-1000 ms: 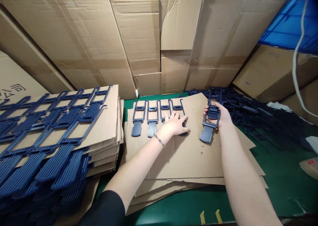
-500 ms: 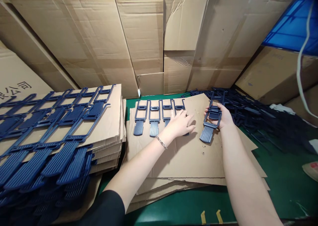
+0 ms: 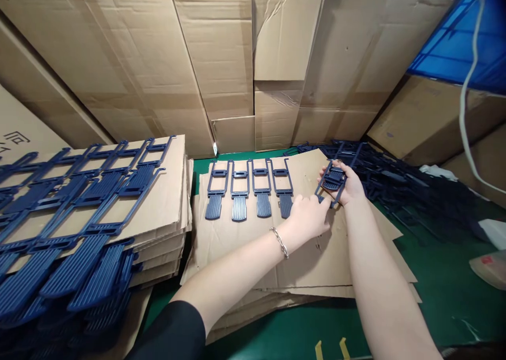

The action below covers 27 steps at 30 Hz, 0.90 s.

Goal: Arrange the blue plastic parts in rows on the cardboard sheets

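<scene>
While printed characters show on the cardboard box at far left, cut off and not readable, both hands meet on one dark blue plastic clip. The right hand grips its upper end above the cardboard sheet, and the left hand is closed on its lower end. Half a second ago the left hand lay flat beside the row of four clips; that row now lies uncovered
</scene>
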Tool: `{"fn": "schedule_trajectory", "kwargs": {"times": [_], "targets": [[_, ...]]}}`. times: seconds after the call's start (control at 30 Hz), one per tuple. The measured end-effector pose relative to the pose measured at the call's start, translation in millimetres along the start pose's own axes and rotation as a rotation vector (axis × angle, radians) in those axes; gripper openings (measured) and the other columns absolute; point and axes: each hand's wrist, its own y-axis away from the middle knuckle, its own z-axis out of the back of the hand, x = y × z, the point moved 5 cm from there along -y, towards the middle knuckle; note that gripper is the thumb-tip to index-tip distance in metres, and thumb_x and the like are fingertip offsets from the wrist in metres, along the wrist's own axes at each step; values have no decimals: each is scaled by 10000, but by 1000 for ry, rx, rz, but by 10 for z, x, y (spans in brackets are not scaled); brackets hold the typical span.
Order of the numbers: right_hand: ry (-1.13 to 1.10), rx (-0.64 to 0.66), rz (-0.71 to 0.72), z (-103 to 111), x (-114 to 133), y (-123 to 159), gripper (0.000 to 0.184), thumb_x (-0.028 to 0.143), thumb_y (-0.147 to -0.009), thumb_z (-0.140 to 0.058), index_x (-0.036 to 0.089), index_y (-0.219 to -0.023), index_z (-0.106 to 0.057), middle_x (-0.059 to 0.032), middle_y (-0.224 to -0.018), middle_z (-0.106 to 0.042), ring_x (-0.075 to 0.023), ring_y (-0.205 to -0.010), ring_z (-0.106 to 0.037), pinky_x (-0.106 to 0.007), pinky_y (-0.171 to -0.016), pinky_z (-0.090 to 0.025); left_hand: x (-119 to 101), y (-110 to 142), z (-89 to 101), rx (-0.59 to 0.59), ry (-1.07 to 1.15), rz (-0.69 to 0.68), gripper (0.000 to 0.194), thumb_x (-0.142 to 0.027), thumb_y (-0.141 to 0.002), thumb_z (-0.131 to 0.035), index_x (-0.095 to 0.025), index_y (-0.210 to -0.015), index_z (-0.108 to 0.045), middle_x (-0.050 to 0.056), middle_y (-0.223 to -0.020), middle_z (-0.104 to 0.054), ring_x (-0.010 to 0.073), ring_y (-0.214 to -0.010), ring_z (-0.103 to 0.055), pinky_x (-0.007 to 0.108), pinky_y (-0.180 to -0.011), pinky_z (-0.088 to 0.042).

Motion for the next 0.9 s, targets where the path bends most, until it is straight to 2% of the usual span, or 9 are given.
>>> {"fn": "schedule_trajectory", "kwargs": {"times": [0.07, 0.2, 0.37, 0.43, 0.53, 0.6, 0.67, 0.73, 0.9], "targets": [[-27, -9, 24, 10, 28, -2, 175, 284, -863, -351, 198, -869, -504, -41, -761, -605, -184, -676, -611, -387, -584, -521, -40, 9, -2, 11, -11, 7, 515, -302, -751, -514, -191, -1248, -441, 85, -850, -606, 232, -711, -585, 358, -687, -398], [-59, -77, 75, 70, 84, -10, 169, 307, -856, -357, 192, -862, -481, -67, -783, -600, -199, -707, -616, -371, -563, -518, -40, -1, 37, 21, -15, 37, 663, -253, -795, -447, -241, -1405, -188, 71, -828, -621, 227, -683, -599, 317, -591, -404], [-116, -143, 155, 115, 127, -59, 201, 394, -869, -372, 202, -863, -432, -45, -780, -580, -159, -675, -609, -306, -553, -519, 95, -62, 86, 74, 27, 94, 705, -178, -820, -378, -138, -1427, -23, 55, -709, -609, 200, -583, -592, 256, -454, -379], [-139, -163, 167, 119, 123, -80, 176, 369, -869, -376, 199, -845, -413, -38, -775, -572, -148, -679, -608, -294, -566, -521, 138, -70, 96, 85, 28, 110, 726, -118, -803, -364, -112, -1425, 10, 85, -781, -622, 192, -606, -596, 258, -474, -403], [-150, -179, 158, 118, 103, -97, 72, 240, -848, -385, 179, -815, -407, -45, -785, -570, -145, -705, -610, -297, -611, -528, 161, -44, 102, 68, -11, 115, 658, -87, -794, -373, -102, -1413, -152, 194, -1207, -495, 243, -917, -581, 344, -689, -467], [-153, -186, 160, 119, 97, -98, 43, 159, -824, -372, 175, -816, -412, -43, -785, -569, -139, -730, -611, -288, -636, -527, 125, -14, 71, 81, -27, 39, 500, -154, -826, -400, -111, -1323, -370, 152, -1357, -363, 270, -1130, -457, 416, -875, -411], [-148, -197, 164, 126, 94, -97, 87, 125, -812, -352, 180, -829, -418, -47, -797, -574, -143, -753, -612, -284, -627, -521, 83, 13, 13, 114, -27, -44, 418, -267, -851, -440, -125, -1244, -465, 105, -1348, -394, 260, -1207, -376, 462, -980, -325], [-134, -211, 159, 138, 88, -101, 115, 117, -811, -332, 185, -838, -420, -59, -825, -584, -154, -767, -615, -282, -603, -510, 65, 22, -43, 131, -36, -74, 463, -354, -860, -464, -123, -1260, -450, 106, -1337, -410, 249, -1227, -354, 485, -1027, -256], [-91, -243, 156, 182, 69, -134, 142, 123, -813, -328, 195, -870, -436, -62, -874, -593, -131, -785, -609, -274, -660, -489, 65, -35, -103, 127, -88, -15, 543, -389, -885, -429, -53, -1310, -393, 184, -1356, -361, 272, -1261, -316, 446, -1057, -190]]}}
